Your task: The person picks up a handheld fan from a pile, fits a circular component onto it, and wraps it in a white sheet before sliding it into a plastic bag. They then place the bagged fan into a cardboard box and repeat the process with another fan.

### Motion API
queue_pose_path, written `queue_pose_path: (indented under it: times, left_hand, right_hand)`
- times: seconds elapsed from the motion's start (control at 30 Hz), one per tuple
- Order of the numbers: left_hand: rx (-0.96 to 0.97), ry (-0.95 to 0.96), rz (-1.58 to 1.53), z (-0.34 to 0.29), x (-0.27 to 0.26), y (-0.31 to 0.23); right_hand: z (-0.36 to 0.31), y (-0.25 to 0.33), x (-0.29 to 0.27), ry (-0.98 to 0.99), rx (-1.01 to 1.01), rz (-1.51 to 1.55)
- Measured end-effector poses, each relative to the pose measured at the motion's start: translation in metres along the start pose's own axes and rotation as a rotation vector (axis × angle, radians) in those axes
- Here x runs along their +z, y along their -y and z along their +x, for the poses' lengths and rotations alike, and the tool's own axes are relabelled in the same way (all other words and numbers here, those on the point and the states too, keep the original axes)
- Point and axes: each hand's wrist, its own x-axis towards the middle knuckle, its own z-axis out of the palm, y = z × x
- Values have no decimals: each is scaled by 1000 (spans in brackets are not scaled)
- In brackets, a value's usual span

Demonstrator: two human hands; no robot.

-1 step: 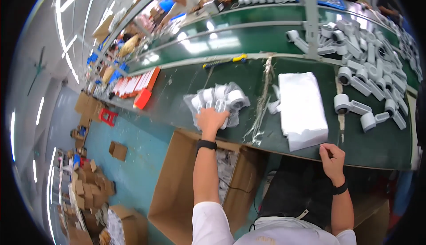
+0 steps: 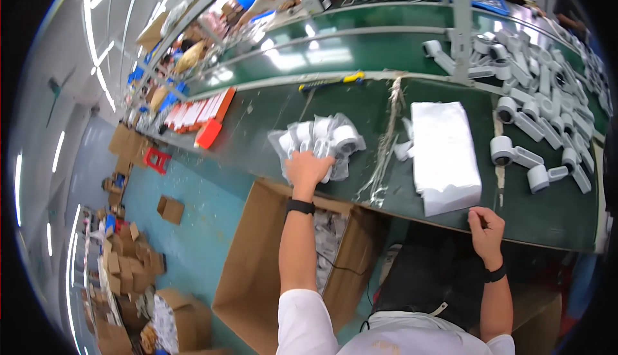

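My left hand (image 2: 308, 169) is closed over the near side of a cluster of bagged white plastic devices (image 2: 344, 137), each with a round head, in clear wrap on the green table. Its fingers reach in among the pieces, and the fingertips are partly hidden. A flat stack of white plastic bags (image 2: 445, 155) lies to the right. By the stack's near right corner, at the table edge, my right hand (image 2: 488, 233) is curled with thumb and fingers together. Whatever may be between them is hidden. A small wrapped white piece (image 2: 404, 149) sits against the stack's left side.
Many unwrapped white devices (image 2: 544, 120) are heaped at the right. A yellow-and-black cutter (image 2: 331, 83) lies near the rail, orange trays (image 2: 199, 113) at the left. An open carton (image 2: 241, 265) stands below the table edge. A metal post (image 2: 461, 33) rises behind; people work beyond.
The whole view has shifted slightly, the table's things appearing a little further right. Both hands keep their places on the bagged devices and by the bag stack.
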Motion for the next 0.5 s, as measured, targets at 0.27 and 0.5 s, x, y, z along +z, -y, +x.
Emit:
queue_pose_path:
  times: [0.27,0.5]
  left_hand:
    - [-71,-364,-80,-83,-21,188]
    - [-776,-81,-337,-199,63,379]
  right_hand:
    - [-7,-20,-5,-48,66,-78]
    - [-85,-58,-30,-95,75,-78]
